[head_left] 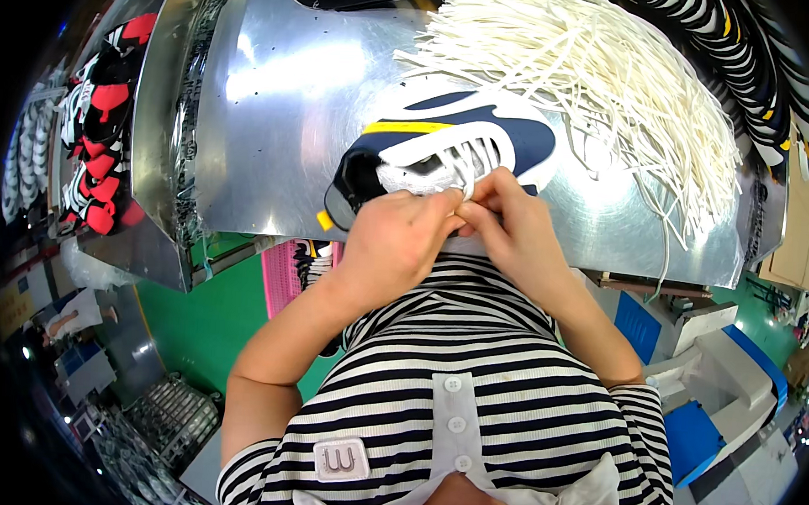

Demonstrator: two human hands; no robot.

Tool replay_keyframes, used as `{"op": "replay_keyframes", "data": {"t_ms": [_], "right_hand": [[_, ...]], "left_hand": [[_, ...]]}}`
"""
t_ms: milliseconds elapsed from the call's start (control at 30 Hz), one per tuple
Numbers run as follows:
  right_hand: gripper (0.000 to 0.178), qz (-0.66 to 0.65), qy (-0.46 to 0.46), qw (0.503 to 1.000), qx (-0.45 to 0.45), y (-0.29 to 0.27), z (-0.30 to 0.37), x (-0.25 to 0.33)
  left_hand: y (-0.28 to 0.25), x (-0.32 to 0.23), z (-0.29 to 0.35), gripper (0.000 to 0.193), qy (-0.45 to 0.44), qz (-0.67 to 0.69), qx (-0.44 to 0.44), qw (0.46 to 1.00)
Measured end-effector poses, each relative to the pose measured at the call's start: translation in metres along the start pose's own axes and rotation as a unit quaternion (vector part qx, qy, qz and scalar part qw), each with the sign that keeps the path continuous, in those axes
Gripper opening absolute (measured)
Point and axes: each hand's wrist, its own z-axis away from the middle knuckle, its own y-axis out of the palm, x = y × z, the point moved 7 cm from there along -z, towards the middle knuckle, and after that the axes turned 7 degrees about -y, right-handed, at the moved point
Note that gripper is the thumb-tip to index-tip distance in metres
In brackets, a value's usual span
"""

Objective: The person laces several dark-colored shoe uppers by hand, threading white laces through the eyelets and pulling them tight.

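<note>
A white, navy and yellow shoe upper [410, 141] lies on its side on the metal table, its toe pointing right. A white shoelace [465, 169] crosses its eyelets in several rows. At the shoe's near edge my left hand [396, 238] and my right hand [522, 239] meet, fingertips almost touching. Both are closed in a pinch on the white lace, beside the lower eyelet row. Its ends are hidden behind my fingers. The dark ankle opening of the shoe is next to my left hand.
A big heap of loose white laces [588, 70] covers the back right of the metal table [274, 127], some strands hanging over its front edge. Stacked dark-and-white shoe uppers [744, 51] are at the far right. Red, black and white uppers [104, 136] stand left. A pink basket [281, 278] is below.
</note>
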Motion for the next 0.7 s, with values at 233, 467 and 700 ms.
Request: {"op": "replay_keyframes", "data": {"t_ms": [233, 467, 700], "right_hand": [[0.014, 0.087, 0.052, 0.990, 0.094, -0.025, 0.004, 0.016], [0.018, 0.167, -0.183, 0.953, -0.176, -0.046, -0.034, 0.008], [0.014, 0.195, -0.163, 0.941, -0.224, -0.045, -0.032, 0.004]], "left_hand": [[-0.008, 0.009, 0.003, 0.030, -0.090, -0.001, 0.030, 0.995], [-0.002, 0.006, -0.003, 0.021, -0.092, 0.053, 0.139, 0.985], [-0.011, 0.008, 0.005, 0.026, -0.051, -0.096, 0.212, 0.971]]}}
